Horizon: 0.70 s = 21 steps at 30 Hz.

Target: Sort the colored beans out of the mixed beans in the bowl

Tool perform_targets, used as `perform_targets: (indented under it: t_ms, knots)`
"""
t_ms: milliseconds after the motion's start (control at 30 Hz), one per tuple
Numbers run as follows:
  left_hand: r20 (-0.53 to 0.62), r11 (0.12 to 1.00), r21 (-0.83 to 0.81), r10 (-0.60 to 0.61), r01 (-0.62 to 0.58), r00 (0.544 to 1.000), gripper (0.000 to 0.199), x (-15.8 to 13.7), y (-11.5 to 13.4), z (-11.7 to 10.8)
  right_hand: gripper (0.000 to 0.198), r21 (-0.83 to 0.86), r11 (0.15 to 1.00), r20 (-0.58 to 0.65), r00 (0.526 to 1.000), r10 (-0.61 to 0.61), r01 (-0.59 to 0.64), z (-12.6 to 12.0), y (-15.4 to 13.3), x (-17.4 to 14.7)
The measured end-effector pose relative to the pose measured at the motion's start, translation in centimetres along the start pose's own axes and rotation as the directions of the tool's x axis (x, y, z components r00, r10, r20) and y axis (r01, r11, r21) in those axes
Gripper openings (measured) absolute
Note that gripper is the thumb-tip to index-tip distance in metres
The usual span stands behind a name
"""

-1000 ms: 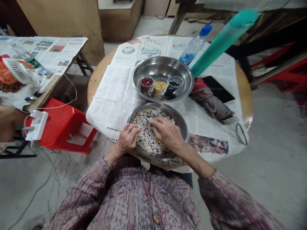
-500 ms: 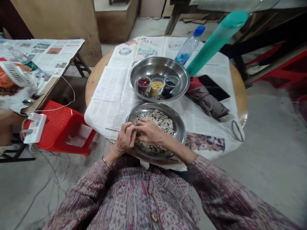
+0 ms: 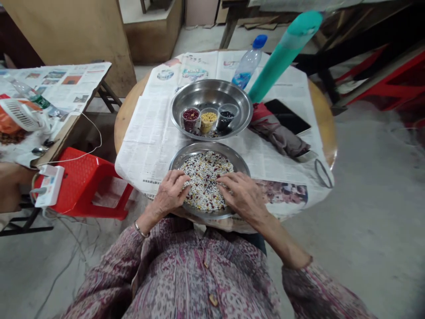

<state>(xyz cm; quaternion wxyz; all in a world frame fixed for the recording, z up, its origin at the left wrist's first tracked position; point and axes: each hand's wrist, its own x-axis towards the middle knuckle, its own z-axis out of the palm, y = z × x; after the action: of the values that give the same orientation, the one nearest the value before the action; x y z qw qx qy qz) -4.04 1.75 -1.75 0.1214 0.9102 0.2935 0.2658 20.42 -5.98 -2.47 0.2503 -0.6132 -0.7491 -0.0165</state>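
A shallow steel basin (image 3: 246, 167) stands at the near edge of the round table. Spread across it is a mix of white grains and red, yellow and black beans (image 3: 206, 177). At its left rim rests my left hand (image 3: 170, 191), thumb apart from the curved fingers, nothing visible in it. My right hand (image 3: 244, 197) is over the right side, fingers bent and parted from the thumb, fingertips near the grains. Behind, a larger steel basin (image 3: 245, 104) holds three clear cups: one of red beans (image 3: 191, 116), one of yellow grains (image 3: 209, 119), one of black beans (image 3: 227, 116).
Newspaper (image 3: 146, 128) covers the table. A blue-capped bottle (image 3: 247, 66), a green tube (image 3: 285, 55), a folded umbrella (image 3: 280, 135) and a dark tablet (image 3: 287, 116) lie beyond. Left are a red stool (image 3: 86, 177), a power strip (image 3: 49, 186) and a small fan (image 3: 20, 115).
My hands, together over the basin's left side before, have drawn apart; the right one has moved to the right side. The mix looks more evenly spread. The view has shifted slightly.
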Motion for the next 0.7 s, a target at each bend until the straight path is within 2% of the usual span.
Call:
perform_targets:
  t_ms: [33,67,133,200,300,367,500,600,700]
  knots:
    - [0.146,0.997,0.067,0.014,-0.024,0.989,0.018,0.4,0.4,-0.7,0.013,-0.028,0.999,-0.016,1.0,0.025,-0.025,-0.1,-0.5,-0.6]
    - [0.28,0.99,0.135,0.003,-0.042,0.96,0.021,0.9,0.8,-1.3,0.012,-0.046,0.998,-0.035,0.998,0.048,-0.05,0.0,-0.9,-1.2]
    - [0.463,0.971,0.231,-0.049,-0.068,0.885,0.026,1.8,1.6,-2.2,0.01,-0.04,0.996,-0.084,0.993,0.079,-0.083,0.2,-1.7,-2.2]
    - [0.561,0.965,0.254,-0.088,-0.07,0.823,0.024,2.6,2.2,-2.2,0.008,0.001,0.994,-0.15,0.983,0.11,-0.111,0.7,-2.2,-2.8]
    - [0.635,0.99,0.131,-0.043,-0.052,0.771,0.021,3.7,2.6,-1.1,0.01,0.077,0.985,-0.235,0.958,0.166,-0.152,1.6,-2.8,-3.1]
    - [0.632,0.999,0.023,0.016,-0.04,0.774,0.023,4.5,2.6,0.1,0.009,0.12,0.98,-0.278,0.942,0.188,-0.16,2.0,-3.0,-3.1]
    - [0.558,0.995,-0.06,0.102,-0.083,0.824,0.023,6.9,2.7,2.3,0.01,0.155,0.98,-0.368,0.913,0.176,-0.127,2.6,-2.8,-3.4]
    - [0.482,0.987,0.014,0.136,-0.163,0.865,0.024,9.1,2.5,3.6,0.011,0.163,0.975,-0.408,0.89,0.205,-0.15,2.8,-2.6,-3.8]
    - [0.395,0.981,0.165,0.032,-0.106,0.918,0.034,10.5,1.8,4.1,0.014,0.178,0.962,-0.395,0.88,0.262,-0.207,3.0,-2.5,-4.0]
